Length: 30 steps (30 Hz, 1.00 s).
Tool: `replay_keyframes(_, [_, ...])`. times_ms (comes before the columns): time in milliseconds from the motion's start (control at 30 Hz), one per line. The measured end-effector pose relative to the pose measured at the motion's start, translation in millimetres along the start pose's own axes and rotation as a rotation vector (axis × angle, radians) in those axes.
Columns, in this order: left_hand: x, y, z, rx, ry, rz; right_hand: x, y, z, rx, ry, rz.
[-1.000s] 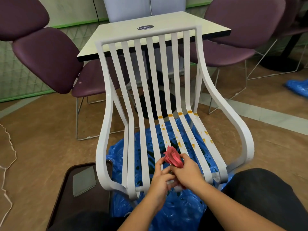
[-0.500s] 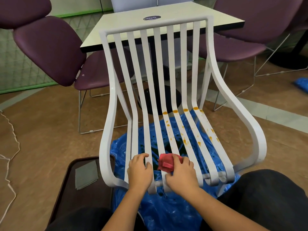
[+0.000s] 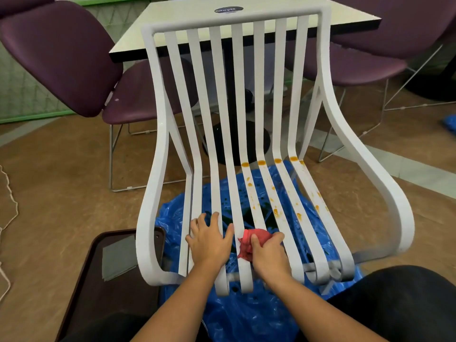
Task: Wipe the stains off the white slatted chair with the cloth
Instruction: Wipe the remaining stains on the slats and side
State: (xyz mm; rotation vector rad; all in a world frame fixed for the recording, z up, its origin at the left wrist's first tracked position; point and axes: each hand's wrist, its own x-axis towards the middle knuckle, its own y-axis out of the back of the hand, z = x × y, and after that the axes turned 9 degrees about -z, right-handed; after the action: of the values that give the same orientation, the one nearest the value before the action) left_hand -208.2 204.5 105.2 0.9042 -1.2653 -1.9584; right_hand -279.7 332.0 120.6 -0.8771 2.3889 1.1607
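The white slatted chair [image 3: 158,169] stands directly in front of the person and fills the middle of the view, with its seat coming toward 6 o'clock. The left hand [image 3: 209,243] lies flat on the slats at the front of the seat, fingers straight and spread apart, and I judge that it steadies the chair. At 3 o'clock from it, just beside, the right hand [image 3: 269,255] has its fingers curled tight round the bunched red cloth [image 3: 249,243] and presses it on a middle slat. The orange stains [image 3: 276,213] lie at about 1 o'clock from the cloth, from drops near it up to a row of four bigger spots [image 3: 277,160] at the bend of the backrest. To wipe well, I think the cloth should travel along each slat toward 12 o'clock, one slat at a time, with firm pressure and with a clean fold turned out often, so the orange does not smear; the slat edges need care too. The brown floor [image 3: 61,181] is all around. A cream table [image 3: 345,13] stands behind the backrest at 12 o'clock, with purple chairs [image 3: 61,58] at 10 and 2 o'clock. A blue plastic sheet [image 3: 246,317] lies under the seat. A dark tray [image 3: 98,304] with a grey folded piece [image 3: 118,257] rests at 8 o'clock, and a thin white cord [image 3: 9,193] runs at 9 o'clock.
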Motion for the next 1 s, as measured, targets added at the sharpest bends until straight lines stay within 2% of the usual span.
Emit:
replay_keyframes(200, [3,-6,-1,0.017,0.021,0.008,29,-6,-20,-0.261,0.039,0.088])
replay_keyframes(400, [4,-3,2,-0.001,0.034,-0.004,60,-6,-48,-0.317,0.045,0.087])
replay_keyframes(633, [5,-4,5,0.042,0.051,-0.027,63,-9,-38,-0.382,0.092,0.070])
replay_keyframes(800, [8,-3,10,0.055,0.070,-0.085,76,-9,-46,-0.572,0.104,0.002])
replay_keyframes(1000, [8,-4,10,0.019,0.064,-0.084,115,-5,-75,-0.540,0.107,-0.022])
